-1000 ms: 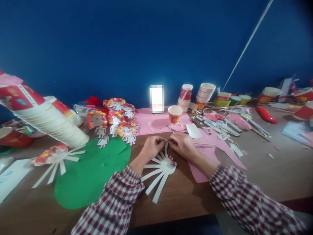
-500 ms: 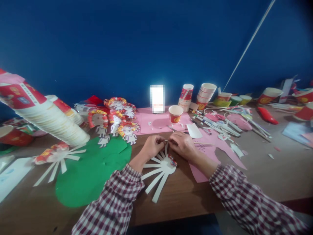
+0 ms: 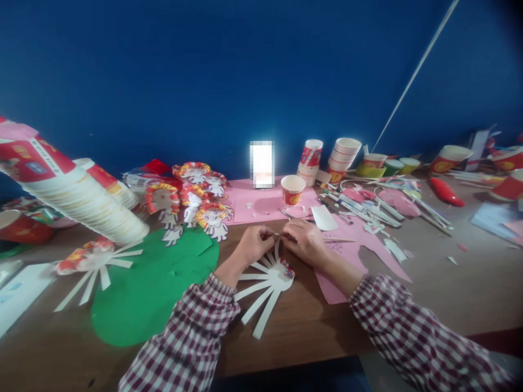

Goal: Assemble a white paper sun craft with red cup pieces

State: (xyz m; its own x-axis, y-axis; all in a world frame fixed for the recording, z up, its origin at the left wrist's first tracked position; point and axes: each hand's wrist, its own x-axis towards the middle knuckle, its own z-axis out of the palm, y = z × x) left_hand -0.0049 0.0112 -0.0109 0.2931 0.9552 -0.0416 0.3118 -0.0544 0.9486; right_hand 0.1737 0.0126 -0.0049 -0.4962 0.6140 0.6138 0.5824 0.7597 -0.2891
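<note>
A paper cup cut into strips [image 3: 281,280] is splayed out over the brown table, its white strips fanning to the left and toward me. One upper strip rises to the fingertips of both hands. My left hand [image 3: 256,245] pinches the end of that strip from the left. From the right, my right hand [image 3: 304,239] closes on the same end, its fingertips meeting the left ones. A small red and yellow curl shows at the cup's right edge. The exact fold between the fingertips is hidden.
Left lie a green paper sheet [image 3: 163,294], another cut cup [image 3: 96,258] and a leaning cup stack [image 3: 90,196]. Several paper figures [image 3: 196,201] stand behind. A paper cup [image 3: 292,190] sits on pink paper [image 3: 261,209]; markers [image 3: 359,207] and scraps lie right.
Both hands stay almost in place, fingertips still together on the strip. The whole view has shifted very slightly.
</note>
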